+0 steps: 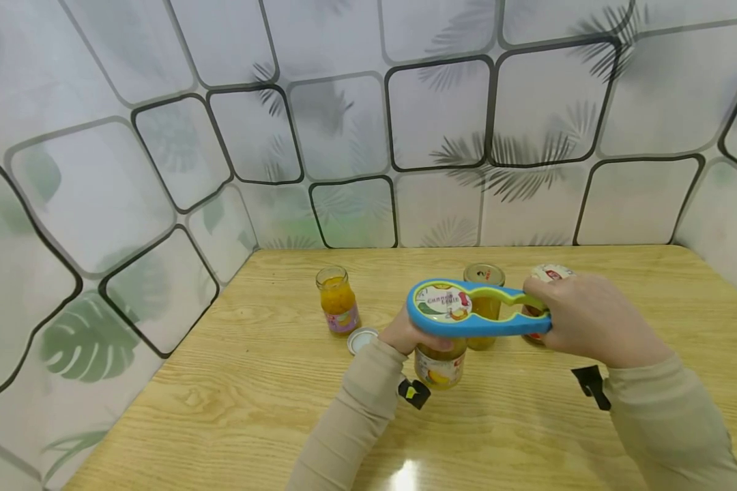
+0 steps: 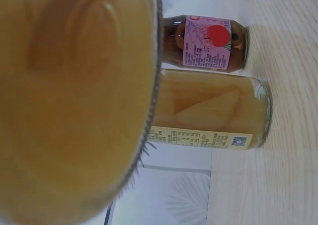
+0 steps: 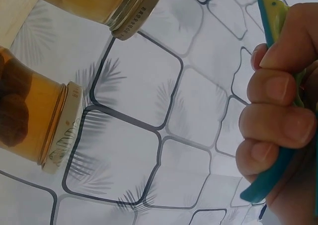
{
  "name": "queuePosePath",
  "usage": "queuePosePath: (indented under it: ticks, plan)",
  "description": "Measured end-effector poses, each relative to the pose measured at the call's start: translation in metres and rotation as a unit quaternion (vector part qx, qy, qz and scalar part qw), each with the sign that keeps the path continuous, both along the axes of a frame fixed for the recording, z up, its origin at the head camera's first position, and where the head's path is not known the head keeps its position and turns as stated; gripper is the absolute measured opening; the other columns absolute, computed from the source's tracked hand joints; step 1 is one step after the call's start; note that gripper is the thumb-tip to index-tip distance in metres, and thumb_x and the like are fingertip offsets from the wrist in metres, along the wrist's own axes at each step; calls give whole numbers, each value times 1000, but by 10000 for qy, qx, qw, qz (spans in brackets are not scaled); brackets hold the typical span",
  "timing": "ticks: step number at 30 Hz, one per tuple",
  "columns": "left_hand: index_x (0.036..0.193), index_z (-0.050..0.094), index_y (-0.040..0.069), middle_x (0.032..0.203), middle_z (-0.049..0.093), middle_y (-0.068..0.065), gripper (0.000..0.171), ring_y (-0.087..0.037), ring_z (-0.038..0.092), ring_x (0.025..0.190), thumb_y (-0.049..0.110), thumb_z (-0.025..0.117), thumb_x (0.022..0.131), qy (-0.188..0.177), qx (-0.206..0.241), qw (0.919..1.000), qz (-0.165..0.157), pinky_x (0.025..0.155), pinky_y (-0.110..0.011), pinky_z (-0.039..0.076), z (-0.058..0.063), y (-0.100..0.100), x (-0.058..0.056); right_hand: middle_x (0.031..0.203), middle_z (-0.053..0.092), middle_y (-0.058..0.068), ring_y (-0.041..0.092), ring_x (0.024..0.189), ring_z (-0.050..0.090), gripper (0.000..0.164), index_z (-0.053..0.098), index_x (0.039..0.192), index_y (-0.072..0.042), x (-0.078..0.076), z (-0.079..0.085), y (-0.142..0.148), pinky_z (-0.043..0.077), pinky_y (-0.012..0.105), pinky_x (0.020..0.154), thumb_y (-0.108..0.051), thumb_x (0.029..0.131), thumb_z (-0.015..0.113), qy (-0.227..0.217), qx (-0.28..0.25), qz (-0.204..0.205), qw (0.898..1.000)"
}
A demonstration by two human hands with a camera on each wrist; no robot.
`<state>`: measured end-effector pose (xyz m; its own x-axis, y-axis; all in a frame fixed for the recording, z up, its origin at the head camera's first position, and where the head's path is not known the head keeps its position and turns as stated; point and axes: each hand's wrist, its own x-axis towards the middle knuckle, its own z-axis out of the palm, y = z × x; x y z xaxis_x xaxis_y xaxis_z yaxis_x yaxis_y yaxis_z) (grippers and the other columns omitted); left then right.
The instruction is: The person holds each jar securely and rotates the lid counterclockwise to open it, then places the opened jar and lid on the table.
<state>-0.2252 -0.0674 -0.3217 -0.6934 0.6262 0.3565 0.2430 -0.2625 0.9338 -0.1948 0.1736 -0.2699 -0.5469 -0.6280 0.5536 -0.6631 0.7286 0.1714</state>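
Observation:
A glass jar of yellow fruit stands on the table below a blue and green jar opener. The opener's wide ring surrounds its printed lid. My left hand holds the jar just under the ring; the jar's far side hides some fingers. At close range, the jar fills much of the left wrist view. My right hand grips the opener's handle end, and the right wrist view shows its curled fingers around the handles.
Behind the opener stand a tall lidded jar and a shorter dark-fruit jar with a pale lid. Left of my left hand are an uncapped jar of orange fruit and a loose lid on the wooden table.

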Motion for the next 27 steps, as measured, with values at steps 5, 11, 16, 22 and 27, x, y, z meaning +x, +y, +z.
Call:
queuePosePath:
  ticks: [5, 11, 16, 22, 27]
  plan:
    - [117, 36, -17, 100, 56, 4, 93, -8, 51, 90, 34, 82, 55, 31, 93, 9998, -167, 88, -28, 39, -5, -1, -2, 50, 28, -13, 7, 42, 23, 37, 40, 65, -19, 1, 0, 0, 22, 24, 37, -23, 51, 74, 31, -28, 71, 10000]
    - [119, 40, -11, 103, 57, 1, 85, -10, 52, 94, 32, 81, 59, 154, 216, 9980, -579, 91, -31, 37, -5, -1, -3, 49, 28, -12, 7, 42, 23, 38, 40, 66, -19, 1, 1, 1, 22, 24, 37, -23, 52, 75, 11, -33, 110, 9999]
    - [119, 30, -18, 92, 61, 5, 95, -11, 56, 86, 34, 82, 58, -161, 300, 9940, -1041, 88, -30, 38, 0, 2, 1, 49, 29, -12, 7, 42, 24, 39, 40, 66, -20, 2, 3, 1, 22, 24, 37, -24, 52, 76, -52, 6, 98, 9999]
    - [116, 35, -18, 93, 61, 2, 86, -13, 56, 86, 28, 82, 59, -264, 449, 9902, -1295, 88, -29, 38, 1, 2, 1, 50, 28, -13, 7, 43, 23, 38, 40, 65, -21, 3, 4, 2, 22, 24, 38, -24, 52, 76, -150, 13, 78, 9999]
    - [114, 40, -12, 89, 64, -5, 69, -17, 58, 85, 18, 78, 64, -481, 541, 9802, -1843, 87, -32, 39, 3, 3, 2, 50, 27, -13, 7, 43, 23, 38, 40, 65, -22, 3, 4, 3, 22, 24, 38, -24, 53, 76, -118, -17, 110, 9999]
